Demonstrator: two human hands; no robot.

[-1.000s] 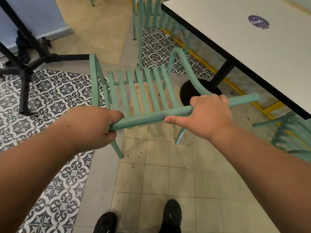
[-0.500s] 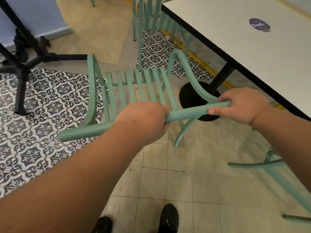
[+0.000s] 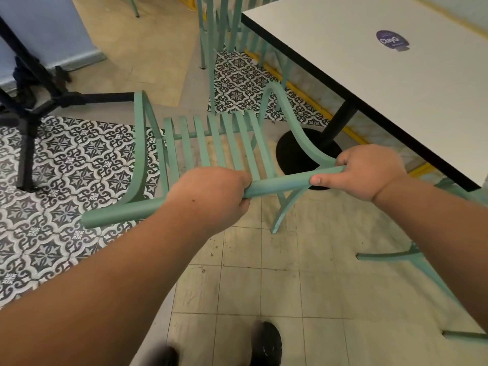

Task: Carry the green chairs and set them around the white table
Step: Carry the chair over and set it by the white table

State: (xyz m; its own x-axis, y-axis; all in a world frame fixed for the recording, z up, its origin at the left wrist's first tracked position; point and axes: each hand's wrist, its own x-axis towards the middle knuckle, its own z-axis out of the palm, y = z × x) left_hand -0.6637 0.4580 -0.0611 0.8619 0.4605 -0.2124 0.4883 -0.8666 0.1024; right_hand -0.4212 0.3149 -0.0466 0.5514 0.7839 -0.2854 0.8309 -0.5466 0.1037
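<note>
Your left hand [image 3: 211, 192] and right hand [image 3: 369, 171] clamp the chair [image 3: 277, 184] rail, fingers curled round it. The table base [image 3: 293, 157] sits at 1 o'clock behind it, a second chair [image 3: 390, 256] at 4

Soft, even light leaves the tabletop [image 3: 369, 83] beyond the right hand [image 3: 369, 171] brightest, lines bow at the edges, and the shoes [image 3: 266, 343] below the left hand [image 3: 211, 194] blur.

Both arms out in front, forearms bare. My left hand [image 3: 211, 194] is knuckles-up, fingers wrapped round the top rail of the green chair [image 3: 280, 182], near the rail's middle. My right hand [image 3: 369, 171] grips the same rail at its right end, thumb along the near side pointing left. Hands apart, the right one slightly higher.
</note>
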